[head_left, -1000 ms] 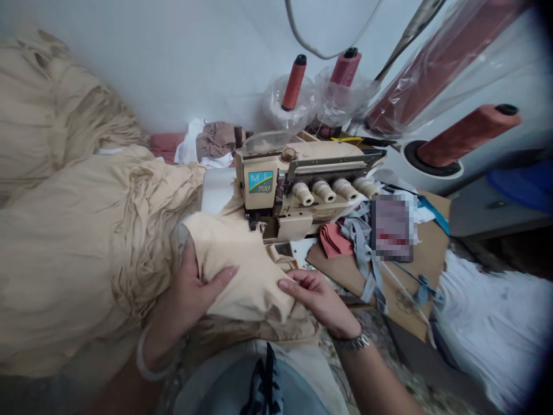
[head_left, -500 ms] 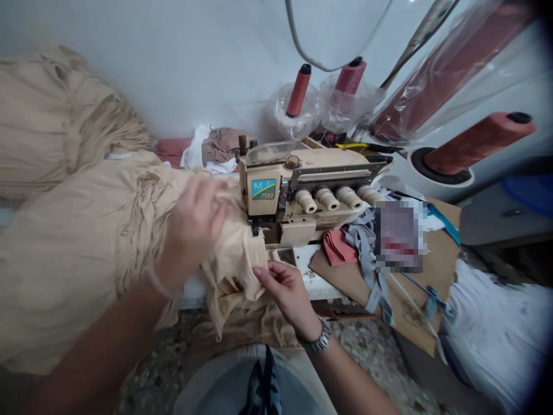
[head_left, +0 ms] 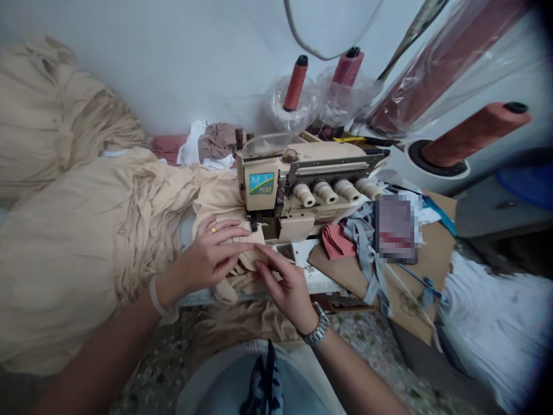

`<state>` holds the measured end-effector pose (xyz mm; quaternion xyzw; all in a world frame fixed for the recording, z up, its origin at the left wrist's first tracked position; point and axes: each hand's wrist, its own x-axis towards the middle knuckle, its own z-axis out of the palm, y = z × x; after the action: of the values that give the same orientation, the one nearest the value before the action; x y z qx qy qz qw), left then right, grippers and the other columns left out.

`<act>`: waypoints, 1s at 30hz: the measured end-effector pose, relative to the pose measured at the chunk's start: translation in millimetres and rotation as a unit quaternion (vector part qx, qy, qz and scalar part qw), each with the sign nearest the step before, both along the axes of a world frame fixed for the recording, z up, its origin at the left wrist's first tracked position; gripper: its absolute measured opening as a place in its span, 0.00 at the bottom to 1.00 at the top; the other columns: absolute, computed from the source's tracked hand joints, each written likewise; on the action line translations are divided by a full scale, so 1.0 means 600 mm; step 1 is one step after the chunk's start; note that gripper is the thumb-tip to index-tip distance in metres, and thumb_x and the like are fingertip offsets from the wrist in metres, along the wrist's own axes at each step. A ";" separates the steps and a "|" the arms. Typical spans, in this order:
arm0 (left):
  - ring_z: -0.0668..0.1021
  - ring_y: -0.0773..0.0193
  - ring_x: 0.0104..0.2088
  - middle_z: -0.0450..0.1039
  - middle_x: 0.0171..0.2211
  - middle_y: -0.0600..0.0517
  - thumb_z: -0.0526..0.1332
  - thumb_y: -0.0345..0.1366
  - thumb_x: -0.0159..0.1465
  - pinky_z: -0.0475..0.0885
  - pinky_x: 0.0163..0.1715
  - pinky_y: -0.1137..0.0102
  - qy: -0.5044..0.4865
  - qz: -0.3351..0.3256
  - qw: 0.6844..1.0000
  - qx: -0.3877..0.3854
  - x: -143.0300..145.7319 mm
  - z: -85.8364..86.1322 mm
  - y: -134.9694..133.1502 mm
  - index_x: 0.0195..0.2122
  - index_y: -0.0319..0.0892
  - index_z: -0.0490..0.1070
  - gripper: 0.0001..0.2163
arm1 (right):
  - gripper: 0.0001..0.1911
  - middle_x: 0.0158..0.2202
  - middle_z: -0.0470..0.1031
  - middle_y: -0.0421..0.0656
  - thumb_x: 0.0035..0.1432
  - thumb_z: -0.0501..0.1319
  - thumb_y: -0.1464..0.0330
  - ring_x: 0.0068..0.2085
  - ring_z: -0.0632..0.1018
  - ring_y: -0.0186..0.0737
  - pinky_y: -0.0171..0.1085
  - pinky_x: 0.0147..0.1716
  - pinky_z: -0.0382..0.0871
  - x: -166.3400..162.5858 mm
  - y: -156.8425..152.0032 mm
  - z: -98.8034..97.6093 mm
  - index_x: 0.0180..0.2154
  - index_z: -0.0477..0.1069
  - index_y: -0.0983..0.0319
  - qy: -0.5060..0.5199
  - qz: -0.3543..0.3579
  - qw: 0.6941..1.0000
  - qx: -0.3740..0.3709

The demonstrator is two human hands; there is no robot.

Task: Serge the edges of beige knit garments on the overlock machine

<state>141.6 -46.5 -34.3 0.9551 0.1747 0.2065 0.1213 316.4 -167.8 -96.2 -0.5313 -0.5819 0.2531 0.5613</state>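
Note:
A piece of beige fabric (head_left: 218,199) lies under the needle end of a cream overlock sewing machine (head_left: 298,176). My left hand (head_left: 211,253) rests on the fabric with its fingers stretched towards the presser foot (head_left: 253,221); a ring and a white wristband show on it. Just right of it, my right hand (head_left: 287,279), with a metal watch at the wrist, pinches the fabric's front edge between thumb and fingers. The fingertips of both hands meet or nearly meet. Part of the fabric is hidden under my left hand.
Large heaps of beige garments (head_left: 64,248) cover the left side. Behind the machine stand thread cones (head_left: 296,83); a bigger cone (head_left: 475,138) is at right. A coral cloth piece (head_left: 338,242) and grey strips (head_left: 363,230) lie by a cardboard sheet (head_left: 415,300). White fabric (head_left: 501,323) is piled at lower right.
My left hand has come down and right onto the fabric, beside my right hand. The fabric's front part lies flatter and hangs less. My right hand still pinches its edge.

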 end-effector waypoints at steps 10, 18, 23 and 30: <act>0.69 0.50 0.60 0.68 0.62 0.46 0.50 0.33 0.70 0.59 0.59 0.51 0.062 0.119 0.991 -0.009 -0.002 0.003 0.050 0.58 0.49 0.72 0.19 | 0.08 0.35 0.78 0.49 0.67 0.60 0.67 0.36 0.77 0.45 0.42 0.36 0.72 -0.020 0.024 -0.033 0.45 0.69 0.64 -0.246 -0.079 0.960 0.112; 0.76 0.57 0.39 0.68 0.41 0.43 0.49 0.34 0.72 0.75 0.43 0.60 0.054 0.231 0.971 0.014 -0.017 0.020 -0.072 0.57 0.34 0.70 0.18 | 0.06 0.31 0.74 0.41 0.62 0.62 0.66 0.34 0.74 0.39 0.38 0.39 0.71 -0.055 -0.052 -0.038 0.38 0.68 0.61 -0.125 0.228 0.964 -0.046; 0.75 0.52 0.49 0.73 0.49 0.39 0.51 0.28 0.69 0.72 0.51 0.57 0.038 0.171 0.980 0.090 -0.003 0.009 -0.054 0.51 0.33 0.72 0.14 | 0.16 0.40 0.74 0.46 0.59 0.66 0.59 0.39 0.73 0.41 0.38 0.41 0.69 -0.057 0.002 -0.020 0.43 0.71 0.62 0.075 0.082 0.983 -0.145; 0.74 0.53 0.48 0.71 0.50 0.43 0.51 0.29 0.69 0.70 0.50 0.55 0.098 0.150 0.982 0.060 -0.006 0.020 -0.040 0.59 0.42 0.69 0.19 | 0.21 0.27 0.68 0.38 0.57 0.65 0.50 0.28 0.66 0.33 0.32 0.28 0.61 -0.045 -0.010 0.002 0.31 0.72 0.63 0.303 0.155 0.905 -0.254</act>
<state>138.2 -70.6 -22.2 0.9392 0.3140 0.1380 0.0134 289.4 -173.6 -95.1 -0.4567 -0.3748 0.6252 0.5099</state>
